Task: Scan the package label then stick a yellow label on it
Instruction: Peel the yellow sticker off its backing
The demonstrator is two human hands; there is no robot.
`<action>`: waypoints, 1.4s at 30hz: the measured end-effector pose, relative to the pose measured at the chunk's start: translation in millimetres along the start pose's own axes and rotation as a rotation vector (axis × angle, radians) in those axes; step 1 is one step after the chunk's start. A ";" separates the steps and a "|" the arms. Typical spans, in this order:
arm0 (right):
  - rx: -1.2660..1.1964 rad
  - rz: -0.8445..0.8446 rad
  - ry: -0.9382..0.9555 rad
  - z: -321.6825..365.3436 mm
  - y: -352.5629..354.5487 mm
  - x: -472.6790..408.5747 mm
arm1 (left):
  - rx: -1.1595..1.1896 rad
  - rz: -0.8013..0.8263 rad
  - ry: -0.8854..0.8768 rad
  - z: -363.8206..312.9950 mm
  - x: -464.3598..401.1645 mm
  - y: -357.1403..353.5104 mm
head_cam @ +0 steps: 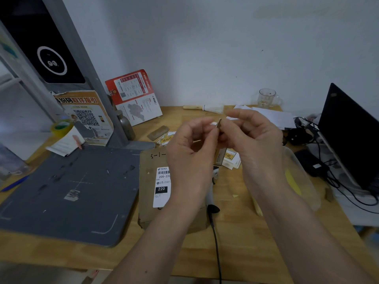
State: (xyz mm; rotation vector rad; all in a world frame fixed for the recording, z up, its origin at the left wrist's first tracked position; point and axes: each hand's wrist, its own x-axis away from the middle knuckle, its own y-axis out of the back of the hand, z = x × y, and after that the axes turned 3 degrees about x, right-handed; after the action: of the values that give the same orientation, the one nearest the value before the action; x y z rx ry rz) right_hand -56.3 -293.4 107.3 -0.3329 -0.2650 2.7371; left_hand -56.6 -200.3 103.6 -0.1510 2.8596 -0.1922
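A brown cardboard package (148, 181) lies on the wooden desk, its white shipping label (162, 186) facing up. Above it, my left hand (190, 148) and my right hand (252, 138) are raised together. Both pinch a small thin label sheet (219, 123), seen edge-on between the fingertips. Loose yellow labels (165, 138) lie behind my left hand, and a stack of more labels (230, 158) sits under my right hand. A handheld scanner (212, 198) with a black cable lies beside the package, partly hidden by my left forearm.
A grey scanning mat (67, 191) and its stand fill the left. A clear plastic tub (301, 177) sits at right, next to a black monitor (352, 136) and tangled cables. A glass mug (266, 98), papers and a brush lie at the back.
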 end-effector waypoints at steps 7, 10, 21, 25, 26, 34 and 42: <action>-0.008 0.022 -0.004 0.2 2.7 -0.8 | -0.094 0.020 -0.084 -4.4 3.6 -0.5; -0.008 0.046 -0.011 -0.7 3.9 -1.5 | -0.074 0.018 -0.078 -5.1 3.6 -0.1; -0.066 0.075 -0.088 -6.5 4.8 -5.5 | -0.013 -0.012 -0.074 -2.1 0.1 1.3; -0.084 0.076 -0.093 -7.8 4.7 -6.5 | 0.000 -0.021 -0.078 -1.3 -1.8 1.5; -0.088 0.080 -0.094 -8.1 4.4 -6.8 | 0.002 -0.021 -0.080 -1.3 -2.1 1.5; -0.069 0.074 -0.087 -7.1 3.8 -9.4 | 0.014 -0.012 -0.067 -2.9 -3.5 0.2; -0.002 0.063 -0.046 -4.9 3.7 -9.7 | 0.059 -0.015 0.018 -1.7 -6.5 -0.7</action>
State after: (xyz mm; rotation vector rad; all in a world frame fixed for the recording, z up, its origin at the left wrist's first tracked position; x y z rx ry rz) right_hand -47.4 -299.8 103.7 -0.2836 -0.2741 2.8092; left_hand -50.8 -200.0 106.9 -0.1597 2.8675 -0.2825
